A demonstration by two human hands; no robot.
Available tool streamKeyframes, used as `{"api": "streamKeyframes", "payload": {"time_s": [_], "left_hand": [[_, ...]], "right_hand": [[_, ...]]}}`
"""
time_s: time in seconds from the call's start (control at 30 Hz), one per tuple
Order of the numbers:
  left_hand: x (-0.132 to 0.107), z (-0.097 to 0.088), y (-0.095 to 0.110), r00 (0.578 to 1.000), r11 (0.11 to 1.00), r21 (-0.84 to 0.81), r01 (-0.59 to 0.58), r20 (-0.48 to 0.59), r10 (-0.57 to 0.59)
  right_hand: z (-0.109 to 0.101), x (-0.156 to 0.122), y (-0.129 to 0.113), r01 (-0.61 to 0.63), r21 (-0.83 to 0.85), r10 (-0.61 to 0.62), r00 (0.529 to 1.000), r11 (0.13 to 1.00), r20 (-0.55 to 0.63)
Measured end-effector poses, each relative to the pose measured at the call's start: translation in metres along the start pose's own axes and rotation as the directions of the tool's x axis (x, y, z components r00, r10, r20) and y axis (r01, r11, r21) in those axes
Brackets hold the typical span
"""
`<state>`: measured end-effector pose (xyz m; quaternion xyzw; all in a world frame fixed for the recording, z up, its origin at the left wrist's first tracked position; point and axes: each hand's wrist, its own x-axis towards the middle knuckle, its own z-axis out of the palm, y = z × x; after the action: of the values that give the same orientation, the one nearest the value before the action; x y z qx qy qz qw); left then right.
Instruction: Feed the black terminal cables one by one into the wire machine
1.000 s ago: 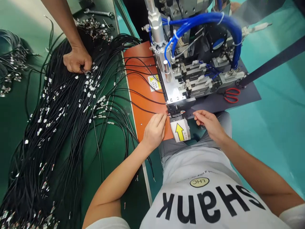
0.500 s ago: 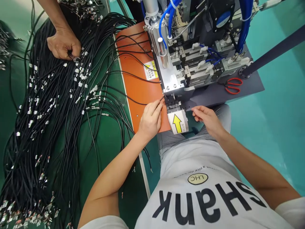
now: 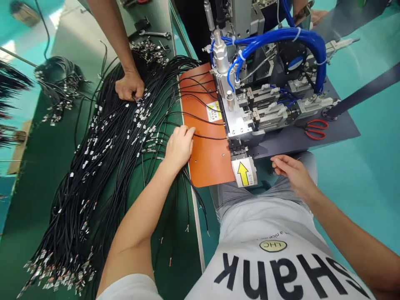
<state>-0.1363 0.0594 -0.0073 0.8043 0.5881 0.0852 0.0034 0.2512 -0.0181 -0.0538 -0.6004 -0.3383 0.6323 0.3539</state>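
My left hand (image 3: pixel 179 146) rests at the left edge of the orange mat (image 3: pixel 208 160), fingers curled over a thin black cable (image 3: pixel 210 137) that runs right to the jaws of the crimping machine (image 3: pixel 242 121). My right hand (image 3: pixel 292 171) hovers over my lap, right of the yellow arrow label (image 3: pixel 243 173). Its fingers are pressed together and I see nothing in them. A big pile of black cables with metal ends (image 3: pixel 103 158) covers the green bench left of my left hand.
Another person's hand (image 3: pixel 128 86) grips cables at the far side of the pile. Red scissors (image 3: pixel 316 128) lie on the grey plate right of the machine. A wrench (image 3: pixel 156 34) lies at the bench's far end. Blue hoses (image 3: pixel 281 35) arch over the machine.
My left hand has drawn back left from the machine's jaws to the mat's edge by the pile. My right hand has moved right, away from the jaws.
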Motion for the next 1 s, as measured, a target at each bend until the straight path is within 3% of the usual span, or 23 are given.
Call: {"api": "streamKeyframes", "payload": {"time_s": [0.07, 0.13, 0.23, 0.33, 0.43, 0.7, 0.83, 1.0], "left_hand": [[0.015, 0.004, -0.028, 0.998, 0.996, 0.077, 0.047, 0.038, -0.05], [0.033, 0.014, -0.044, 0.996, 0.996, 0.063, 0.067, 0.057, -0.07], [0.055, 0.032, -0.047, 0.998, 0.996, -0.056, 0.066, 0.003, -0.066], [0.061, 0.037, -0.04, 0.997, 0.995, -0.089, 0.053, -0.058, -0.058], [0.044, 0.029, -0.037, 0.999, 0.997, -0.076, 0.024, -0.045, -0.028], [-0.03, 0.007, -0.024, 0.996, 0.997, 0.034, -0.075, -0.04, 0.077], [-0.046, 0.0, -0.011, 0.996, 0.997, 0.017, -0.074, -0.05, 0.075], [-0.051, -0.011, 0.008, 0.999, 0.999, -0.032, 0.019, -0.026, -0.02]], "right_hand": [[-0.002, -0.001, 0.0, 0.003, -0.003, -0.003, 1.0, 1.0, -0.008], [-0.001, -0.001, 0.002, 0.011, 0.0, -0.011, 1.0, 1.0, -0.009], [0.001, 0.0, 0.005, 0.028, -0.002, -0.028, 0.999, 1.0, -0.016], [-0.001, 0.0, 0.008, 0.031, -0.007, -0.031, 1.0, 1.0, -0.006], [-0.008, -0.002, 0.013, 0.04, -0.014, -0.04, 0.999, 0.999, 0.006], [-0.028, -0.028, 0.037, 0.046, -0.042, -0.044, 0.998, 0.998, 0.039], [-0.024, -0.043, 0.036, 0.059, -0.042, -0.054, 0.993, 0.997, 0.105], [-0.026, -0.047, 0.028, 0.072, -0.055, -0.065, 0.99, 0.996, 0.124]]}}
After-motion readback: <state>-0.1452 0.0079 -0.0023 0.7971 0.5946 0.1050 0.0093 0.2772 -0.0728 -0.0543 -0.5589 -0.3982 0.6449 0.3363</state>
